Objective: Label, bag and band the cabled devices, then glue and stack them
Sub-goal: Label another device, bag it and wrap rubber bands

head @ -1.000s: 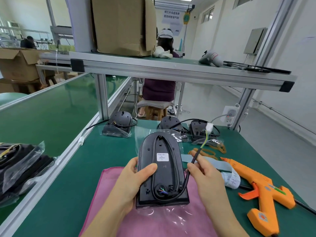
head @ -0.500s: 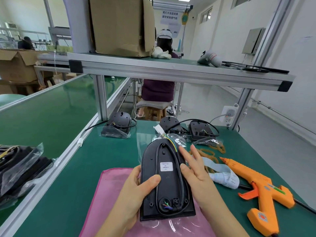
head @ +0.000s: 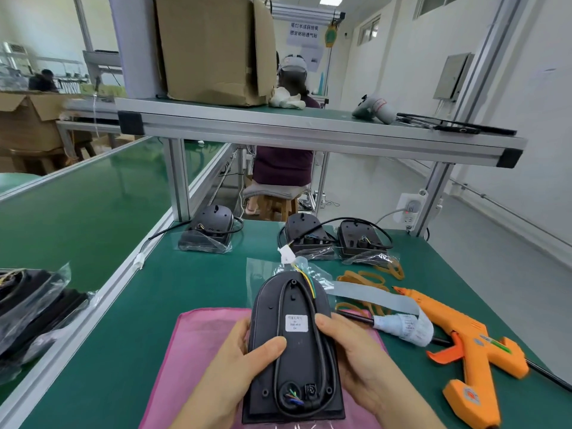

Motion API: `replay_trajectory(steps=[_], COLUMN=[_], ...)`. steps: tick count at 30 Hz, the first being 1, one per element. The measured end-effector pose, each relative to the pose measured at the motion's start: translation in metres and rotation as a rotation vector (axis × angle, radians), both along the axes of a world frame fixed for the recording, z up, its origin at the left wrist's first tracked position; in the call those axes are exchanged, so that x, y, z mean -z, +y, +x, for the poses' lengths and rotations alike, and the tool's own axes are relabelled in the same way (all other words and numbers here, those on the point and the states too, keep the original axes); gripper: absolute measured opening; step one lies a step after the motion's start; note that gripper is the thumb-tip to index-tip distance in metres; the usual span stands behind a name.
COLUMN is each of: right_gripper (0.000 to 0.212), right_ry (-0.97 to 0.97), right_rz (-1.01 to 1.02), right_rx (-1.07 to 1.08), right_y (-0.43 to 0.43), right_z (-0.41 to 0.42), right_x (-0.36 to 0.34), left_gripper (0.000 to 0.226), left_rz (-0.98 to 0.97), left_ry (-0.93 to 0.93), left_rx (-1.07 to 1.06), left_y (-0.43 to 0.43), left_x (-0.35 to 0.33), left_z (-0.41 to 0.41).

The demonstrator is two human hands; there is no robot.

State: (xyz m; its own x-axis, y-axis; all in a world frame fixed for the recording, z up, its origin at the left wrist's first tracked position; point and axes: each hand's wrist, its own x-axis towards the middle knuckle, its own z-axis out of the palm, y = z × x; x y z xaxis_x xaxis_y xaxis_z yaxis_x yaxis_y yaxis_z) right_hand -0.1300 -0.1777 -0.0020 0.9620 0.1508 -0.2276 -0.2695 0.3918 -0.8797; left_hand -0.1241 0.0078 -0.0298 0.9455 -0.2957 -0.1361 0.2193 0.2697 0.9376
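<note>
two hands now clamp one device (head: pixel 297 366), held back-up over the pink cloth (head: pixel 198 342) at the near edge of the green surface (head: pixel 192 283). left hand (head: pixel 241 360) grips its left flank, thumb lying across the back; right hand (head: pixel 356 360) grips the right flank, thumb on the rim beside the white label (head: pixel 296 323).

change: a second ago the right hand held the loose end of the cable (head: pixel 276 376) up in the air. half a second ago its fingers were pressing the cable down along the right side. now the cable lies looped round the back, and only the coloured wires and white connector (head: pixel 286 254) poke past the tip. reading: label is on, cable is tamed, so bagging looks like the step in hand. banding and glue not yet done on this unit.

containers:
- clear bag (head: pixel 263 267) shows beyond the tip and under the near edge of the device; cannot tell whether the device is inside or only lying on it.
- three more devices (head: pixel 213 224) at the far end, cables loose, each with crumpled clear film at its base; in or merely on it, unclear.
- bagged dark units (head: pixel 34 308) piled far left.
- cardboard box (head: pixel 213 48) on the upper shelf, contents hidden.

to the right of the device: rubber bands (head: pixel 362 278), label strip (head: pixel 399 323), orange glue gun (head: pixel 473 345), all lying apart from the hands.
</note>
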Motion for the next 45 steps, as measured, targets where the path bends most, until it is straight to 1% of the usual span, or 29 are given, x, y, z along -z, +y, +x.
replay_trajectory(steps=[3,4,5,6,7,8,9,10,11,12,13,15,17,18,20,22,25,27,29,32,34,37,38,39,42,43,45], right_gripper=[0.032,0.032,0.031,0.03,0.029,0.026,0.025,0.023,0.021,0.019,0.019,0.02,0.025,0.028,0.032,0.037,0.027,0.027,0.03,0.02,0.022,0.02,0.023,0.034,0.08,0.089,0.102], right_ry=[0.008,0.024,0.044,0.065,0.087,0.102,0.11,0.113,0.117,0.123,0.129,0.132,0.131,0.124,0.101,0.106,0.131,0.131,0.129,0.109,0.123,0.108,0.082,0.05,-0.014,-0.026,-0.07], right_rz=[-0.095,-0.123,-0.149,-0.174,-0.194,-0.205,-0.217,-0.24,-0.273,-0.307,-0.331,-0.363,-0.401,-0.423,-0.453,-0.48,-0.531,-0.537,-0.506,-0.454,-0.403,-0.334,-0.318,-0.314,-0.32,-0.295,-0.241], right_rx=[0.092,0.122,0.142,0.154,0.162,0.166,0.161,0.152,0.148,0.146,0.144,0.125,0.111,0.111,0.102,0.099,0.094,0.097,0.093,0.041,0.054,0.062,0.046,0.025,-0.02,-0.042,-0.087], right_y=[0.009,0.01,0.012,0.013,0.014,0.015,0.015,0.014,0.014,0.014,0.013,0.013,0.011,0.011,0.009,0.009,0.007,0.006,0.005,0.004,0.004,0.004,0.003,0.002,-0.004,-0.006,-0.01], right_z=[0.002,0.003,0.005,0.006,0.007,0.009,0.011,0.012,0.015,0.017,0.019,0.021,0.023,0.023,0.025,0.025,0.026,0.027,0.029,0.028,0.026,0.022,0.02,0.019,0.016,0.014,0.013], right_x=[0.008,0.012,0.015,0.018,0.02,0.023,0.025,0.027,0.029,0.032,0.034,0.035,0.036,0.035,0.035,0.035,0.035,0.035,0.037,0.039,0.04,0.04,0.038,0.036,0.032,0.03,0.028], left_gripper=[0.086,0.092,0.094,0.09,0.082,0.07,0.054,0.038,0.028,0.025,0.027,0.027,0.018,0.013,0.018,0.027,0.04,0.039,0.032,0.018,0.013,0.024,0.024,0.021,0.008,0.005,0.008], left_rz=[0.228,0.318,0.408,0.533,0.677,0.815,0.913,0.97,1.053,1.156,1.271,1.446,1.595,1.647,1.71,1.754,1.769,1.753,1.724,1.614,1.485,1.319,1.287,1.263,1.199,1.166,1.097], left_ry=[-0.039,-0.064,-0.09,-0.138,-0.237,-0.405,-0.603,-0.771,-0.892,-0.978,-1.012,-0.913,-0.795,-0.753,-0.712,-0.689,-0.649,-0.653,-0.699,-0.77,-0.77,-0.762,-0.773,-0.783,-0.775,-0.76,-0.742], left_rx=[0.152,0.178,0.141,0.033,-0.12,-0.28,-0.396,-0.42,-0.349,-0.22,-0.066,0.243,0.44,0.475,0.471,0.473,0.489,0.49,0.494,0.444,0.373,0.275,0.25,0.221,0.167,0.176,0.212], left_y=[0.012,0.013,0.012,0.01,0.006,0.0,-0.01,-0.024,-0.041,-0.06,-0.079,-0.117,-0.146,-0.156,-0.168,-0.176,-0.182,-0.184,-0.183,-0.175,-0.164,-0.14,-0.13,-0.119,-0.084,-0.072,-0.052], left_x=[-0.007,-0.011,-0.016,-0.02,-0.025,-0.033,-0.043,-0.053,-0.063,-0.072,-0.077,-0.078,-0.069,-0.061,-0.046,-0.032,-0.019,-0.016,-0.018,-0.034,-0.051,-0.081,-0.09,-0.099,-0.119,-0.121,-0.121], left_z=[0.006,0.01,0.016,0.023,0.031,0.04,0.049,0.059,0.069,0.079,0.09,0.11,0.125,0.131,0.14,0.148,0.156,0.157,0.155,0.155,0.157,0.162,0.164,0.167,0.174,0.175,0.175])
